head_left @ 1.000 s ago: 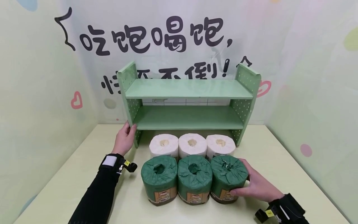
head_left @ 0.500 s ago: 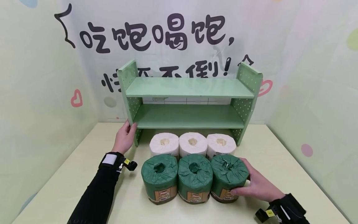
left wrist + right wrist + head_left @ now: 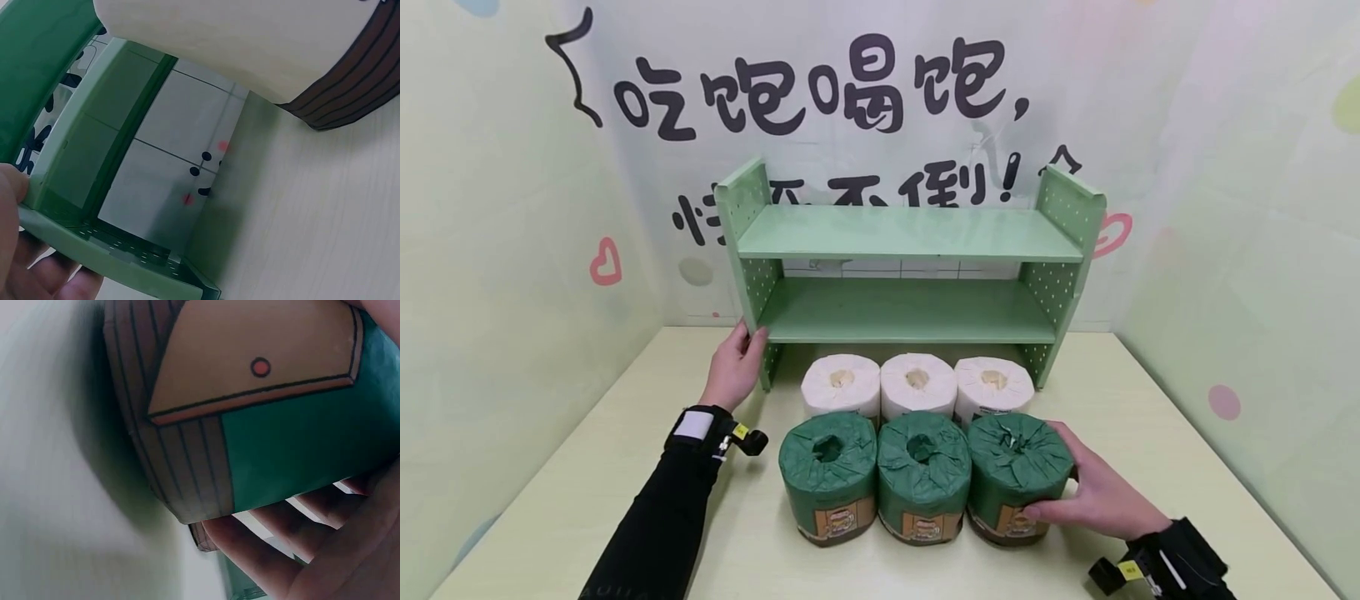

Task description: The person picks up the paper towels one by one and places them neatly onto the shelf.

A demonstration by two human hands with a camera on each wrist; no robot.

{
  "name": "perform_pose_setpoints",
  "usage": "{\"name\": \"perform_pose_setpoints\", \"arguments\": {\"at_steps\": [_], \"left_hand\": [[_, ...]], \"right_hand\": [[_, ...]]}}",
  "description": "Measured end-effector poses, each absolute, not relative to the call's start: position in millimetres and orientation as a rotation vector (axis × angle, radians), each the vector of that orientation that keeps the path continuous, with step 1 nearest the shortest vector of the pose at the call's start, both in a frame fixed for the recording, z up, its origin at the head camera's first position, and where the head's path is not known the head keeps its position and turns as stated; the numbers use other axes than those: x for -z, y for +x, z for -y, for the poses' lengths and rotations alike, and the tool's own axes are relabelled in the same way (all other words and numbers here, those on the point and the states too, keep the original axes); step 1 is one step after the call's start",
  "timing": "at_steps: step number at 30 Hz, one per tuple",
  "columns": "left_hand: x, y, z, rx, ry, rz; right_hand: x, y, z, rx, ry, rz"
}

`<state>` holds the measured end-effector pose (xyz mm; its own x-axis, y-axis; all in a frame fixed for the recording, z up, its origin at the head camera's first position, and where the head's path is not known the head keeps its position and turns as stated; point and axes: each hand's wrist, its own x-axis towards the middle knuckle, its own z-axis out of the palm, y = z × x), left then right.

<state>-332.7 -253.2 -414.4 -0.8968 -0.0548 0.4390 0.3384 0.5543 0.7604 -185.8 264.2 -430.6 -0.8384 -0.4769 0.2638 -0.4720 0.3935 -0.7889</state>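
Observation:
My left hand (image 3: 735, 371) grips the left side panel of a pale green two-tier shelf rack (image 3: 910, 310), thumb in front and fingers behind; the left wrist view shows this panel (image 3: 119, 262) too. With thumb and fingers around its right side, my right hand (image 3: 1101, 496) holds the rightmost green-wrapped toilet roll (image 3: 1018, 462). In the right wrist view that roll (image 3: 294, 450) shows a brown striped base. Two more green-wrapped rolls, a middle one (image 3: 923, 467) and a left one (image 3: 827, 467), stand upright beside it.
Behind the green rolls stand three white-wrapped rolls, left (image 3: 841, 385), middle (image 3: 917, 383) and right (image 3: 994, 385), in front of the rack's lower opening. Everything stands on a pale table (image 3: 595, 467). Printed walls enclose it at the back (image 3: 880, 150) and both sides.
My right hand has shifted slightly right with the rightmost green roll, leaving its base a little farther from the middle roll. The left hand keeps its grip on the rack.

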Motion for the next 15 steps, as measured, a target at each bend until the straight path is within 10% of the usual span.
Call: {"name": "perform_pose_setpoints", "arguments": {"at_steps": [15], "left_hand": [[415, -333, 253, 1.276, -0.224, 2.373]], "right_hand": [[410, -180, -269, 1.494, -1.015, -2.708]]}}
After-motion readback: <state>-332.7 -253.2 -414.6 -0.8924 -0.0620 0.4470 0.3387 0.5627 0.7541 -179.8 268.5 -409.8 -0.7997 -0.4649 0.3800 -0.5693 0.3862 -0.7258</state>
